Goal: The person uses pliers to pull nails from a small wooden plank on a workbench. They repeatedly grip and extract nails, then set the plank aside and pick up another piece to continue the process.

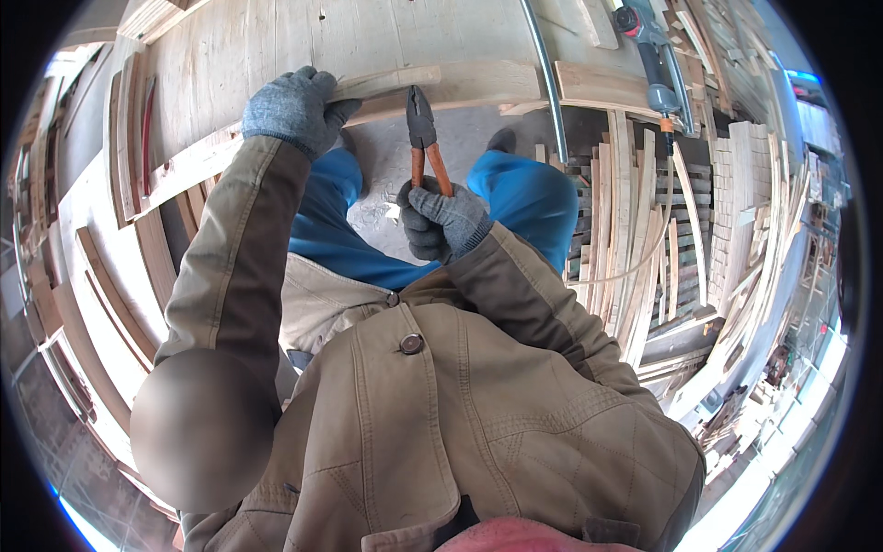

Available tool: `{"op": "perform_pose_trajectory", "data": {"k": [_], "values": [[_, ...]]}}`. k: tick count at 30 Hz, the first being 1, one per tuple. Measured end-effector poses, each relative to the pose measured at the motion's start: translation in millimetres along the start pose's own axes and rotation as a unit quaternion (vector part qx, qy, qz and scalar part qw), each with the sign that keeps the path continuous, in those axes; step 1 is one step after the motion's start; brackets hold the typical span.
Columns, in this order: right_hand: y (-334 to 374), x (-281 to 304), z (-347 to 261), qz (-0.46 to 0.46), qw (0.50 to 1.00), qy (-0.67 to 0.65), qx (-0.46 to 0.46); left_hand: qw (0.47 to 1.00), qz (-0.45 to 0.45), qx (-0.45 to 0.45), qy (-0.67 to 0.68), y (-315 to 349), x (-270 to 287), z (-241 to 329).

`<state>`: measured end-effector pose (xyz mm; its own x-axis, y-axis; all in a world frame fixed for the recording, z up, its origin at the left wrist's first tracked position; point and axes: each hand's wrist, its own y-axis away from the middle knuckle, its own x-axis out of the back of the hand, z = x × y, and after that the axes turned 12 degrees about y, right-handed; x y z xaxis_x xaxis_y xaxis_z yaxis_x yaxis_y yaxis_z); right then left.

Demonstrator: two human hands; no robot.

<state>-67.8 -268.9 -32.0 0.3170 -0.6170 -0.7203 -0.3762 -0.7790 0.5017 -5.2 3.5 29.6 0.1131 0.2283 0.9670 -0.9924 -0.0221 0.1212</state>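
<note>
My left hand [292,112], in a grey knitted glove, is closed around the left end of a thin wooden strip [388,83] at the near edge of the workbench. Lower and to the right, my right hand [440,219], gloved too, grips the orange handles of a pair of pliers [420,124]. The pliers point away from me, and their dark jaws overlap the strip near its right end. Whether the jaws bite on the wood or only sit in front of it, I cannot tell.
A pale wooden workbench top [276,41] spans the far side. A metal tube [549,83] crosses its edge. Farther right lies a power tool [655,74] with a hose. Stacked wooden slats [635,221] fill the right; more boards [115,285] lie left.
</note>
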Motion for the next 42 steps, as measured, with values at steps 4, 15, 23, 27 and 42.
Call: {"op": "perform_pose_trajectory", "data": {"k": [4,15,23,27,42], "values": [[-1,5,-6,0.004,1.000,0.015,-0.015,1.000,-0.007,0.009,0.002,-1,1,0],[-1,24,-13,0.037,0.996,0.080,-0.028,1.000,0.000,-0.010,0.003,-1,-4,-5],[-5,36,-14,0.051,0.697,0.715,-0.028,0.997,0.013,-0.060,0.057,-26,5,-17],[3,37,-11,0.055,0.799,0.596,0.063,0.999,0.004,-0.042,0.034,-21,2,-17],[42,33,7,0.166,0.853,0.491,0.058,0.999,0.021,-0.022,0.018,-2,2,-4]]}}
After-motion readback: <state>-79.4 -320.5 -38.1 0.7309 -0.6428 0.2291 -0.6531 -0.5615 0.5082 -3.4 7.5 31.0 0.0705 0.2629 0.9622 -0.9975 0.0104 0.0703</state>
